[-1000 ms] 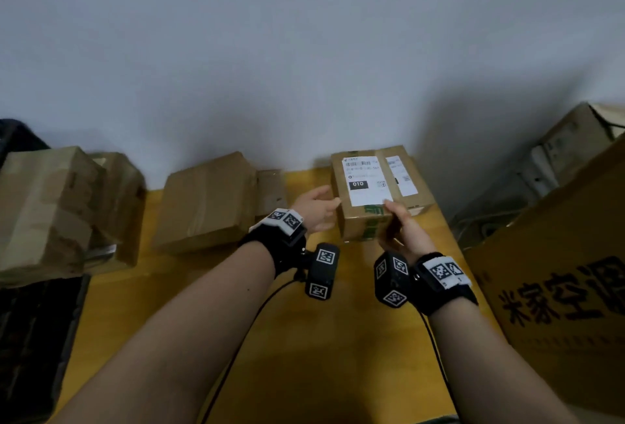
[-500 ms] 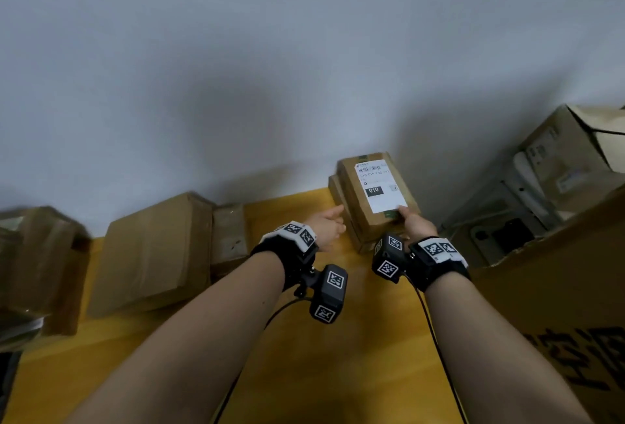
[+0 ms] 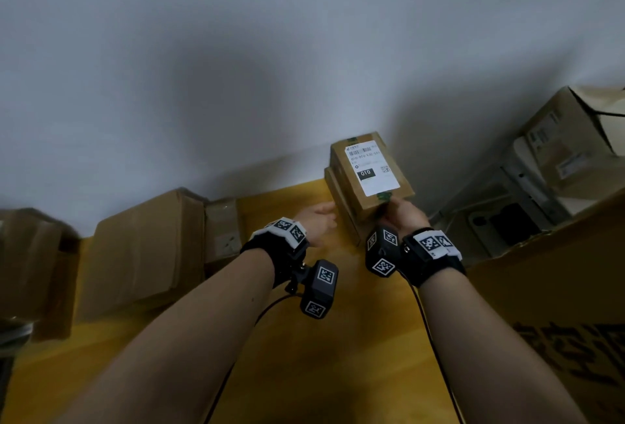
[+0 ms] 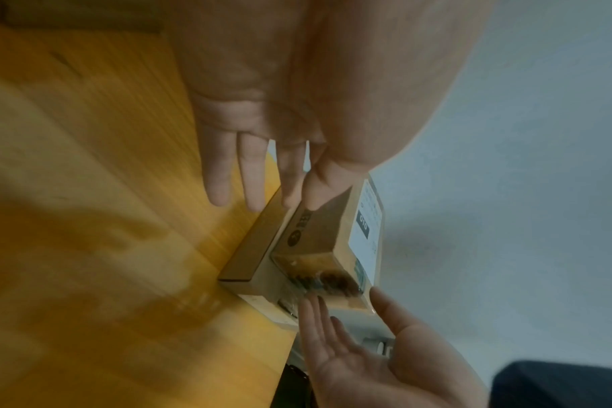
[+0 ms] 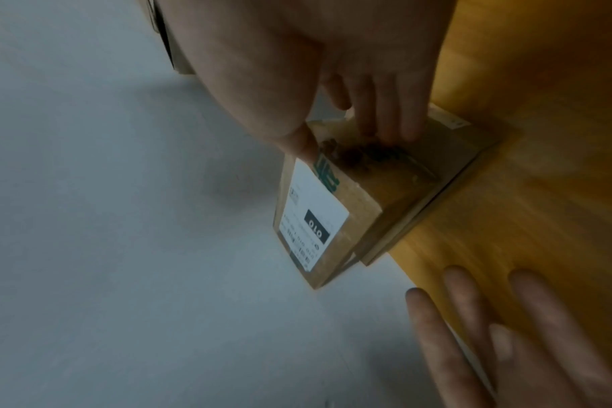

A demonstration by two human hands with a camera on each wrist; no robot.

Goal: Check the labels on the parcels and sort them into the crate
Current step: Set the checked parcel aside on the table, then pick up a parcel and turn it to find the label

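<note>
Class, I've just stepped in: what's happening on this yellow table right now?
A person is handling a small cardboard parcel whose white label reads 010. It sits on top of another box at the back of the table, by the wall. The right hand touches the parcel's near end with straight fingers; the left hand is open beside the stack. No crate can be made out.

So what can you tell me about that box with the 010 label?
The labelled parcel is a small brown cardboard box bearing a white shipping label with a barcode, a QR code and a black "010" patch. Green tape crosses its near edge. It sits on a second flatter box on the yellow table, by the wall. The right hand touches its near end; the left hand is open beside it.
</note>
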